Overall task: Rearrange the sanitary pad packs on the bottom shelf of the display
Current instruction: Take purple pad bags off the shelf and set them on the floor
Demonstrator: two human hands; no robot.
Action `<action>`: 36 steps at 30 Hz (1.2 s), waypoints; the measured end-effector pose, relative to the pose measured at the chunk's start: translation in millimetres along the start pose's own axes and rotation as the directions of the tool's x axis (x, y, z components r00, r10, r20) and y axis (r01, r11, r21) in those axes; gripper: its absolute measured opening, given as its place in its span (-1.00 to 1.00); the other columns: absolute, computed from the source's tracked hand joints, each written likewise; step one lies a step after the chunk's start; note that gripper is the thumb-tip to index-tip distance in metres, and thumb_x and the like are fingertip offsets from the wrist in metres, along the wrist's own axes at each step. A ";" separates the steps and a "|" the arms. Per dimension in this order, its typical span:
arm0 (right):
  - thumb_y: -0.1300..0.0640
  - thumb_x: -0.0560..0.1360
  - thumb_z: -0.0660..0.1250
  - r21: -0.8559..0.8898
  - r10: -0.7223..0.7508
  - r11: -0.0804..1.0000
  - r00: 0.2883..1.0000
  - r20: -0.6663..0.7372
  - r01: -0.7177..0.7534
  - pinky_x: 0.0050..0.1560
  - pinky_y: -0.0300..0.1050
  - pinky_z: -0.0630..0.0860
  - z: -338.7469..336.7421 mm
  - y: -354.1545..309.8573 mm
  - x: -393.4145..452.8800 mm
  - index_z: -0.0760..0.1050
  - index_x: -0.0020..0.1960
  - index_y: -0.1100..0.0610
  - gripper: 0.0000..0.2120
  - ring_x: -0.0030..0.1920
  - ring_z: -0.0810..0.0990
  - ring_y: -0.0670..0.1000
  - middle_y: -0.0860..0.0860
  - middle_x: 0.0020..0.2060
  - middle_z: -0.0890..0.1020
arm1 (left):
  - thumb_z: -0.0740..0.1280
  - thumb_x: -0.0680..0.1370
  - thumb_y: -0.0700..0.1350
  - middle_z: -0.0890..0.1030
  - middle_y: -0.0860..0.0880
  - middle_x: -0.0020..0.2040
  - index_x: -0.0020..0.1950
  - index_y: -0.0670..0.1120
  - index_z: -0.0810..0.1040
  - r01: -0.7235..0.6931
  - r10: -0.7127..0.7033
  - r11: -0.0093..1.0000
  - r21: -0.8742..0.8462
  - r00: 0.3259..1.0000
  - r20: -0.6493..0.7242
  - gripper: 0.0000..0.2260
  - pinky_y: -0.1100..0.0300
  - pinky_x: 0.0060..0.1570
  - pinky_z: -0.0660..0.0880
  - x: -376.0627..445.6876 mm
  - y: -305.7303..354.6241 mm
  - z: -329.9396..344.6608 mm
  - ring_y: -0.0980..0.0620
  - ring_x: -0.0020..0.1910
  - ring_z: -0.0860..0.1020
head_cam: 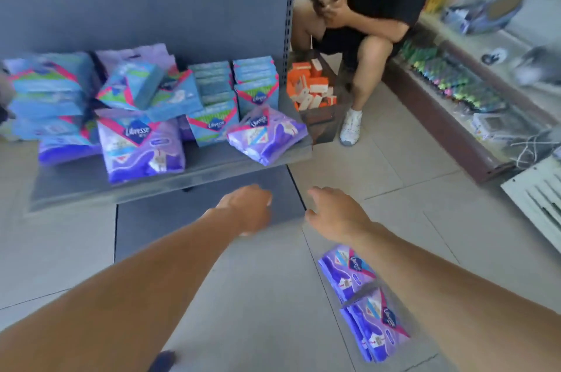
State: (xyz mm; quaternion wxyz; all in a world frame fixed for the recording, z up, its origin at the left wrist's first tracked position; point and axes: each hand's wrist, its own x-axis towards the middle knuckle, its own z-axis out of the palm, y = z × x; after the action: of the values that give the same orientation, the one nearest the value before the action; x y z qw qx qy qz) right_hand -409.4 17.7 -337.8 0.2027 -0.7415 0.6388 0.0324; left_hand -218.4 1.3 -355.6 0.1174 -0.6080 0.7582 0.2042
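Neither grip held anything: the left hand (249, 209) hung with fingers loosely curled, the right hand (337, 213) half spread, both reaching toward the bottom shelf (170, 180), likely to tidy it. On it the sanitary pad packs (139, 116) lay jumbled, one purple pack (267, 133) overhanging the front right corner. Two more purple packs (364, 301) lay on the floor (258, 295) under the right forearm, probably awaiting a place.

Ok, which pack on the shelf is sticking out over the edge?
Find the grey metal bottom shelf and follow its front edge to the right corner. The purple plastic pad pack lies there tilted, one corner poking past the edge. The blue packs behind it stand in neat rows.
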 end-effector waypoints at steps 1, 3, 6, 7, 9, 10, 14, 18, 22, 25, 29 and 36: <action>0.05 0.51 0.24 -0.003 -0.021 1.000 1.000 -0.014 0.021 -0.03 -0.03 0.47 -20.9 -17.6 -2.9 0.42 0.09 0.14 -0.78 0.09 0.54 0.20 0.11 0.02 0.57 | 0.19 0.56 -0.03 0.47 -0.05 0.28 0.27 0.02 0.49 0.026 -0.027 0.999 -0.020 0.999 -0.027 -0.70 0.04 0.19 0.45 -16.4 -10.9 -20.4 -0.11 0.27 0.47; 0.04 0.51 0.25 -0.012 -0.060 0.998 0.997 -0.038 0.060 -0.02 -0.04 0.49 -55.4 -50.2 -6.1 0.44 0.13 0.12 -0.75 0.11 0.55 0.18 0.09 0.07 0.58 | 0.19 0.56 -0.03 0.49 -0.06 0.27 0.25 0.02 0.51 0.067 -0.071 0.997 -0.039 0.994 -0.084 -0.72 0.04 0.20 0.46 -46.5 -33.1 -56.2 -0.11 0.26 0.48; 0.03 0.51 0.23 -0.048 -0.155 0.987 0.986 -0.064 0.152 -0.09 -0.04 0.50 -84.2 -99.4 -6.9 0.44 0.07 0.11 -0.80 0.07 0.57 0.18 0.08 0.02 0.60 | 0.20 0.57 -0.05 0.48 -0.08 0.26 0.26 0.00 0.49 0.144 -0.149 0.988 -0.048 0.977 -0.151 -0.72 0.02 0.19 0.45 -87.6 -74.6 -90.8 -0.14 0.26 0.47; 0.04 0.52 0.22 -0.067 -0.176 0.983 0.982 -0.062 0.172 -0.14 -0.05 0.48 -87.7 -115.3 -6.5 0.42 0.04 0.11 -0.83 0.06 0.57 0.19 0.08 -0.02 0.59 | 0.20 0.57 -0.06 0.48 -0.08 0.26 0.27 0.00 0.49 0.182 -0.190 0.981 -0.064 0.969 -0.159 -0.71 0.02 0.19 0.46 -99.8 -91.0 -96.0 -0.14 0.25 0.47; 0.04 0.53 0.21 -0.089 -0.202 0.976 0.978 -0.059 0.196 -0.14 -0.08 0.46 -87.3 -147.5 -5.6 0.43 0.14 0.11 -0.77 0.07 0.56 0.18 0.09 0.03 0.58 | 0.20 0.56 -0.06 0.47 -0.06 0.26 0.29 0.00 0.47 0.262 -0.276 0.960 -0.102 0.949 -0.155 -0.70 0.03 0.16 0.47 -121.6 -127.5 -98.0 -0.13 0.25 0.47; 0.03 0.54 0.21 -0.084 -0.210 0.975 0.976 -0.054 0.205 -0.08 -0.06 0.50 -83.5 -162.4 -3.6 0.43 0.22 0.11 -0.71 0.10 0.55 0.17 0.10 0.09 0.58 | 0.20 0.56 -0.05 0.47 -0.06 0.25 0.29 0.00 0.46 0.302 -0.318 0.946 -0.119 0.936 -0.150 -0.69 0.03 0.13 0.48 -130.6 -146.0 -95.5 -0.12 0.24 0.48; 0.01 0.55 0.21 -0.050 -0.216 0.975 0.976 -0.015 0.215 0.03 -0.02 0.53 -54.4 -215.2 12.8 0.42 0.29 0.11 -0.65 0.15 0.53 0.12 0.05 0.18 0.55 | 0.25 0.54 -0.03 0.49 -0.04 0.21 0.28 -0.01 0.45 0.420 -0.448 0.886 -0.199 0.884 -0.130 -0.69 0.12 -0.03 0.50 -150.3 -208.6 -78.3 -0.07 0.18 0.51; 0.01 0.55 0.22 -0.029 -0.097 0.995 0.995 -0.029 0.096 0.01 -0.01 0.53 -33.6 -232.4 47.6 0.42 0.27 0.14 -0.65 0.12 0.53 0.14 0.08 0.15 0.56 | 0.30 0.53 -0.01 0.46 -0.07 0.24 0.33 -0.03 0.37 0.441 -0.492 0.854 -0.276 0.858 -0.148 -0.61 0.11 -0.05 0.46 -136.1 -247.5 -69.8 -0.09 0.21 0.50; -0.04 0.50 0.28 -0.120 0.070 0.989 0.992 -0.103 -0.083 -0.08 -0.04 0.45 -25.7 -200.3 92.8 0.38 0.26 0.16 -0.58 0.18 0.49 0.19 0.14 0.18 0.53 | 0.37 0.50 0.03 0.40 -0.11 0.30 0.38 -0.05 0.24 0.407 -0.483 0.840 -0.359 0.862 -0.154 -0.47 0.01 0.09 0.48 -93.0 -275.1 -60.0 -0.12 0.29 0.43; -0.11 0.46 0.35 -0.316 0.105 0.938 0.986 -0.126 -0.141 0.07 0.01 0.45 -16.5 -175.3 120.6 0.34 0.32 0.13 -0.46 0.28 0.42 0.20 0.13 0.27 0.46 | 0.39 0.50 0.05 0.34 -0.19 0.34 0.46 -0.10 0.12 0.384 -0.465 0.848 -0.364 0.870 -0.164 -0.34 -0.06 0.21 0.42 -54.5 -289.0 -50.4 -0.20 0.32 0.37; -0.16 0.43 0.39 -0.382 0.153 0.909 0.986 -0.067 -0.167 0.23 0.08 0.39 4.4 -165.7 156.1 0.23 0.41 0.08 -0.32 0.37 0.32 0.21 0.11 0.38 0.35 | 0.35 0.52 0.09 0.33 -0.26 0.36 0.54 -0.16 -0.05 0.386 -0.479 0.825 -0.412 0.865 -0.149 -0.21 -0.08 0.27 0.36 -13.4 -305.7 -36.3 -0.25 0.35 0.34; 0.17 0.48 0.40 -0.455 0.139 0.870 0.980 -0.142 -0.190 0.03 0.03 0.49 27.7 -157.0 182.7 0.26 0.38 0.17 -0.46 0.26 0.40 0.23 0.19 0.25 0.38 | 0.37 0.53 0.08 0.52 -0.13 0.11 0.38 -0.14 0.18 0.409 -0.555 0.622 -0.668 0.832 -0.007 -0.42 0.05 -0.14 0.51 18.2 -325.5 -25.3 -0.17 0.06 0.57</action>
State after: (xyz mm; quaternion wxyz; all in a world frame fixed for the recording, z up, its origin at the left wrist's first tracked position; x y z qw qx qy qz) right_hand -219.5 -127.5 -378.6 -0.0186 -0.7120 0.6828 0.1629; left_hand 94.9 -83.8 -395.2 -0.1283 -0.8098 0.4572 0.3446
